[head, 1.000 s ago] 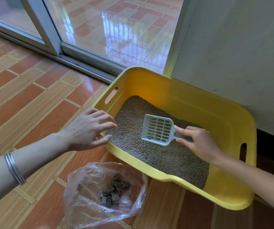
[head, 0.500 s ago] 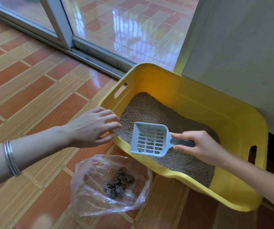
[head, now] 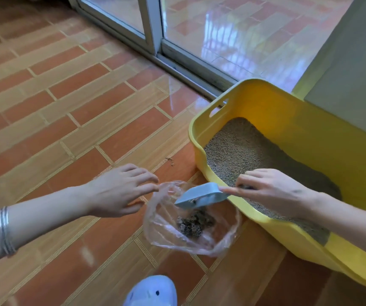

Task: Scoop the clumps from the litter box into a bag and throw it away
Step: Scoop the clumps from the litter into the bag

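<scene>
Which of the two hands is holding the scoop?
The right hand grips the pale blue plastic scoop, tipped over the clear plastic bag. The left hand, fingers spread, holds nothing.

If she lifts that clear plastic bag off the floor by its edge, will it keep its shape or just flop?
The bag would probably flop: its thin film already lies crumpled and slack on the tiled floor. The dark clumps at its bottom would likely pull it into a hanging pouch. It looks light, since only a small pile is inside.

Both forearms were bare, no sleeves showing. Thin silver bangles (head: pixel 5 230) circled the left wrist. A pale blue slipper (head: pixel 152 291) covered one foot.
</scene>
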`<state>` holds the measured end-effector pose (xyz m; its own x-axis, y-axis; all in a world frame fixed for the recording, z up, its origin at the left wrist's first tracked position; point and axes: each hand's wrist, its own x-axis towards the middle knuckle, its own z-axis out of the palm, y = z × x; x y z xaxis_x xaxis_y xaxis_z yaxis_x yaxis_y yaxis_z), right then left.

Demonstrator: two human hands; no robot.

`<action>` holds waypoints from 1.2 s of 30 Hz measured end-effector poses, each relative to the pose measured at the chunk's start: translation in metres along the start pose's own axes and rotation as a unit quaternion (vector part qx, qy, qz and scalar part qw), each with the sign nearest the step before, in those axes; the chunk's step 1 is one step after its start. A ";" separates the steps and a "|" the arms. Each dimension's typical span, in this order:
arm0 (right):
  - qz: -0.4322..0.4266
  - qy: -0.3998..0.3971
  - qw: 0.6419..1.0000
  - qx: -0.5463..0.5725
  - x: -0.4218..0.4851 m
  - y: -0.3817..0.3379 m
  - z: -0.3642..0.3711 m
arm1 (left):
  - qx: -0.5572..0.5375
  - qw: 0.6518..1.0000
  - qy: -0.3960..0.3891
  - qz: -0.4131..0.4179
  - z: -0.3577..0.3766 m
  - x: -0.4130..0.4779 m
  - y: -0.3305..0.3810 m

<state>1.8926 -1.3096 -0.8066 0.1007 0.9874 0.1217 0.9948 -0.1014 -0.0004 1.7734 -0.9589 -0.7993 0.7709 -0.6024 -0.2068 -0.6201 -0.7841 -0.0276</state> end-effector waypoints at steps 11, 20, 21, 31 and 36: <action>-0.035 0.005 0.999 -0.026 -0.006 0.006 0.008 | 0.016 0.997 0.057 0.051 -0.005 0.016 0.006; -0.011 -0.015 1.000 -0.008 -0.008 0.001 0.015 | 0.031 0.996 0.042 0.076 0.004 0.023 0.007; -0.001 -0.034 0.999 -0.001 -0.008 0.000 0.016 | 0.031 0.996 0.042 0.077 0.005 0.023 0.007; 0.219 -0.085 0.950 0.204 -0.016 -0.008 0.002 | 0.039 0.994 0.042 0.090 0.011 0.023 0.001; 0.271 -0.114 0.903 0.313 -0.018 -0.006 0.000 | 0.024 0.996 0.042 0.079 0.012 0.028 0.003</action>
<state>1.8846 -1.3263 -0.8089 0.5032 0.8198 -0.2733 0.6027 -0.5596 -0.5688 1.7915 -0.9760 -0.8171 0.6720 -0.7290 -0.1303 -0.7388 -0.6722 -0.0491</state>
